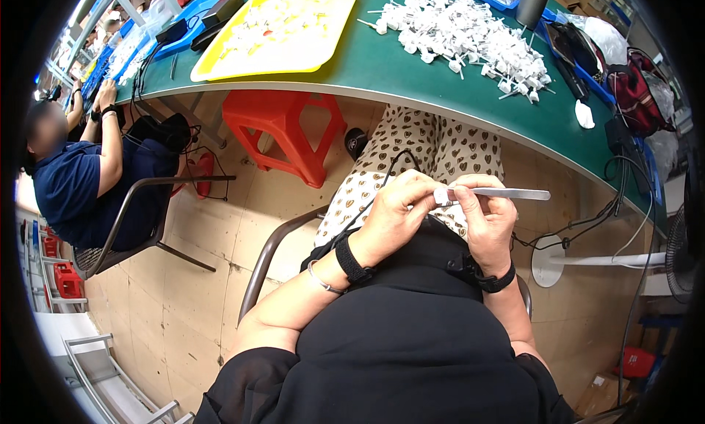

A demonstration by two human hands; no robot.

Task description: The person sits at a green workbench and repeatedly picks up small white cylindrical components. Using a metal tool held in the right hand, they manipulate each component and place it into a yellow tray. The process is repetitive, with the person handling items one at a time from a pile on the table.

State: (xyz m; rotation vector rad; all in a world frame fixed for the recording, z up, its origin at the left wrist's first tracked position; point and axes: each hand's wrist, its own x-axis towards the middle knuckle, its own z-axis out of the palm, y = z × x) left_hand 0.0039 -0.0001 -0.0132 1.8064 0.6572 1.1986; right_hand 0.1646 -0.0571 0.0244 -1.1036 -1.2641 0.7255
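Note:
Above my lap, my left hand [400, 207] pinches a small white plastic piece [441, 196] between thumb and fingertips. My right hand [485, 217] is closed round what looks like a pair of flat silver tweezers [518, 193]. Their broad end sticks out to the right, while the tip end is hidden by my fingers beside the white piece. Both hands meet in front of my body, off the near edge of the green table [411, 79]. A heap of similar white pieces [455, 31], many with thin stems, lies on the tabletop ahead.
A yellow tray [323, 46] holding small pieces stands left of the heap. A red stool [283, 123] is under the table. On the left, a seated person [81, 171] works at the same table. Cables [624, 182] and a white-based fan stand [547, 261] are at right.

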